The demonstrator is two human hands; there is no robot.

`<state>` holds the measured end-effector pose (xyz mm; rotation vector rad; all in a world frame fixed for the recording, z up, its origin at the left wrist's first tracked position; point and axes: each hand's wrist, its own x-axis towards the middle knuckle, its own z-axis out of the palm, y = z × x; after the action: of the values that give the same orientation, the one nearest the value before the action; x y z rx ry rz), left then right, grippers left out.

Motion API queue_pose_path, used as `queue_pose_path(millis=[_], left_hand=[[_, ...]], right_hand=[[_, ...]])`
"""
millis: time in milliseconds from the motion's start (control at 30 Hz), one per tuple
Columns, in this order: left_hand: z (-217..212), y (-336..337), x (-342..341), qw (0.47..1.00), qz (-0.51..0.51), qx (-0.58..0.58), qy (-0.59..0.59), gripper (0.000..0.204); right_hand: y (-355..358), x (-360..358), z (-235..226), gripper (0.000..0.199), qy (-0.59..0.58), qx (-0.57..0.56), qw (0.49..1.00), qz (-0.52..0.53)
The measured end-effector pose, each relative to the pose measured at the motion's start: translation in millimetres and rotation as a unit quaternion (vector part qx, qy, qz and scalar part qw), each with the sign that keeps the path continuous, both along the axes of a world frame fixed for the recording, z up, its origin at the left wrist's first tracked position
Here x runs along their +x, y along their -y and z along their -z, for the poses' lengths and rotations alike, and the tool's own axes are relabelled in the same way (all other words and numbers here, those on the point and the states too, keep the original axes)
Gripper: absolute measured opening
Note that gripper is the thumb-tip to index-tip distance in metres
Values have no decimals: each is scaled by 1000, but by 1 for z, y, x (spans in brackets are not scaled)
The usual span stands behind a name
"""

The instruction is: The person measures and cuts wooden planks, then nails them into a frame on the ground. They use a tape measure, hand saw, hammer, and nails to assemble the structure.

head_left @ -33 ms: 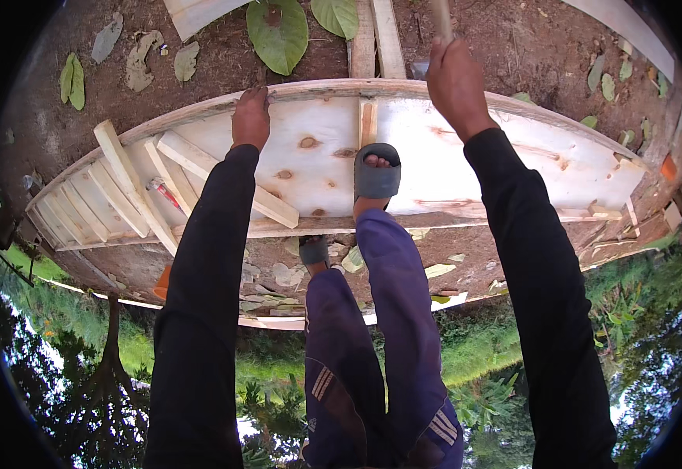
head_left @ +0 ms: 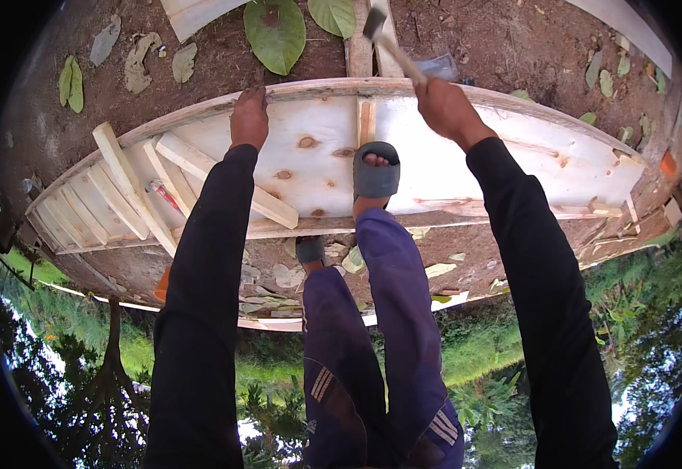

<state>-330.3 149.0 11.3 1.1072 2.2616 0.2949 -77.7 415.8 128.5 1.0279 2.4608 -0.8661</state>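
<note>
My right hand (head_left: 444, 109) is closed round the wooden handle of a hammer (head_left: 402, 60), tilted with its dark head up and to the left, beyond the panel's far edge. My left hand (head_left: 249, 119) rests at the far rim (head_left: 317, 89) of a long, curved, boat-shaped wooden panel (head_left: 310, 168). Its fingers are bent and pressed together there; anything small between them is hidden. My right foot, in a grey sandal (head_left: 377, 170), stands on the panel beside a short crosspiece (head_left: 366, 121).
Loose wooden strips (head_left: 228, 181) lie over the panel's left part, with a small red-and-white item (head_left: 163, 193) among them. Beyond the rim are a clear container (head_left: 439, 67), boards (head_left: 360, 47) and large leaves (head_left: 274, 35) on brown soil. An orange object (head_left: 163, 284) sits at the near left.
The hammer has swung from upright to leaning left, so its head now shows. My right hand has moved slightly left and down. My left hand and the panel stay in place.
</note>
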Motion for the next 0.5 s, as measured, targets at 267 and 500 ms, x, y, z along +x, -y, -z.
queue_pose_path(millis=[267, 500], left_hand=[[12, 7, -8, 999, 22, 3, -35, 24], [-2, 8, -54, 998, 54, -18, 25, 26]], right_hand=[[103, 100, -64, 42, 119, -110, 927, 338], [340, 249, -116, 45, 189, -122, 846, 484]])
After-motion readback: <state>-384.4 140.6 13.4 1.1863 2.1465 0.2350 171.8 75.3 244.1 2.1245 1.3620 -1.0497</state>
